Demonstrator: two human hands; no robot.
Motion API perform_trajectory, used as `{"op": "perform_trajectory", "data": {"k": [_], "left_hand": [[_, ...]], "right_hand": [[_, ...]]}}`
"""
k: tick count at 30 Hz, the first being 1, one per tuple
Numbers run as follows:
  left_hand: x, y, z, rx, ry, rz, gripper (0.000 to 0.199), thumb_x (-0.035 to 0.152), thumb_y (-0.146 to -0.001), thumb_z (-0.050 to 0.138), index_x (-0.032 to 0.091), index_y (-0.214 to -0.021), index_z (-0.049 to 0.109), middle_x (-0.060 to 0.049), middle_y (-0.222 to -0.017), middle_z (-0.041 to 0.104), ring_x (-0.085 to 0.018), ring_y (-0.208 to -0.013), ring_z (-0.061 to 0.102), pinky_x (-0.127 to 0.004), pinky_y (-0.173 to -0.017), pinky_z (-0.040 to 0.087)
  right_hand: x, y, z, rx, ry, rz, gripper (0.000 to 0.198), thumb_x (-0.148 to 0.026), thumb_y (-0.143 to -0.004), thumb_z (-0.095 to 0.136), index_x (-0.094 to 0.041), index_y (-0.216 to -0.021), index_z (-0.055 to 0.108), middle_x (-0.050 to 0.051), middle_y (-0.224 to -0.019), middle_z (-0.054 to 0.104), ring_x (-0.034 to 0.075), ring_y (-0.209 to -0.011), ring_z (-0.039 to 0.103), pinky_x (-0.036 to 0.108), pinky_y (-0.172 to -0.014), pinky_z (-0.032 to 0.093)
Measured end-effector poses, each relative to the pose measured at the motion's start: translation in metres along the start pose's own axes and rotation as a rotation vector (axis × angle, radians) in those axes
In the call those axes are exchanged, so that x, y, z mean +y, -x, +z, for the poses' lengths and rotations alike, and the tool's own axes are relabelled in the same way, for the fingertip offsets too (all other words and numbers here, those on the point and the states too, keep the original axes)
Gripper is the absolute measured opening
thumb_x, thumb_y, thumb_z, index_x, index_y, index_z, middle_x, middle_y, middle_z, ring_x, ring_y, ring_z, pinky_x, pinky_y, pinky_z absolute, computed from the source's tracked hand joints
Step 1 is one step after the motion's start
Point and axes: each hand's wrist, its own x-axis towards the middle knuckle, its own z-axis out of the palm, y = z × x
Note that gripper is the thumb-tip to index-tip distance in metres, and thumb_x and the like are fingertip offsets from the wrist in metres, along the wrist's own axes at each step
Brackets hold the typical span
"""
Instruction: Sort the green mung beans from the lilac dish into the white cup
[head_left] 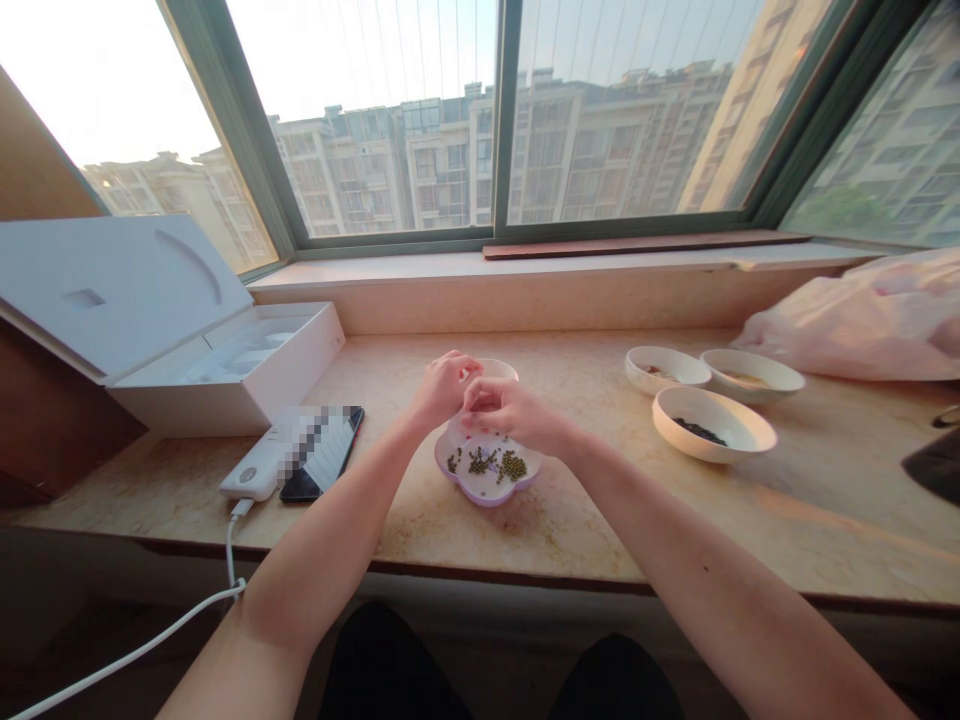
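Observation:
A pale purple, flower-shaped dish [489,496] sits in front of me, with small green beans [513,465] lying in loose clusters in it. Behind it stands a white bowl [496,368], partly covered by my hands. My left hand [444,388] is over the bowl's left side, fingers curled together. Over the back of the dish, my right hand [510,412] has its thumb and fingers bent into a pinch close to the left one. Whatever is between the fingertips is too small to make out.
Three white bowls stand to the right; the nearest bowl [712,425] holds dark bits. A plastic bag [862,315] lies behind them. On the left are an open white box [292,355], a white power bank [259,465] with a cable, and a phone [322,455]. The counter edge runs before me.

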Motion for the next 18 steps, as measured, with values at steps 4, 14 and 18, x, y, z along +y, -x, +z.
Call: {"op": "perform_trajectory", "data": {"k": [4, 14, 18], "left_hand": [[0.006, 0.004, -0.004, -0.044, -0.026, 0.065, 0.010, 0.020, -0.080, 0.064, 0.015, -0.077, 0.071, -0.005, -0.083, 0.067, -0.016, -0.072, 0.059, -0.027, -0.069, 0.046], [0.021, 0.012, 0.004, -0.175, 0.095, 0.163, 0.017, 0.019, -0.089, 0.053, 0.017, -0.089, 0.070, -0.008, -0.096, 0.073, -0.019, -0.087, 0.064, -0.031, -0.082, 0.050], [0.019, 0.013, 0.006, -0.199, 0.109, 0.170, 0.015, 0.019, -0.089, 0.055, 0.017, -0.093, 0.069, -0.008, -0.097, 0.071, -0.020, -0.091, 0.063, -0.033, -0.085, 0.050]], "right_hand": [[-0.010, 0.001, -0.003, 0.075, -0.346, 0.046, 0.036, -0.030, -0.067, 0.089, -0.019, -0.077, 0.056, -0.003, -0.075, 0.067, 0.010, -0.067, 0.063, 0.024, -0.064, 0.051], [-0.021, 0.008, -0.012, 0.042, -0.721, 0.000, 0.037, -0.019, -0.070, 0.088, -0.021, -0.092, 0.058, -0.003, -0.082, 0.073, 0.007, -0.074, 0.071, 0.015, -0.073, 0.058], [-0.025, 0.010, -0.013, 0.024, -0.732, -0.036, 0.035, -0.016, -0.071, 0.085, -0.022, -0.092, 0.058, -0.005, -0.080, 0.072, 0.008, -0.073, 0.070, 0.014, -0.069, 0.058]]}}
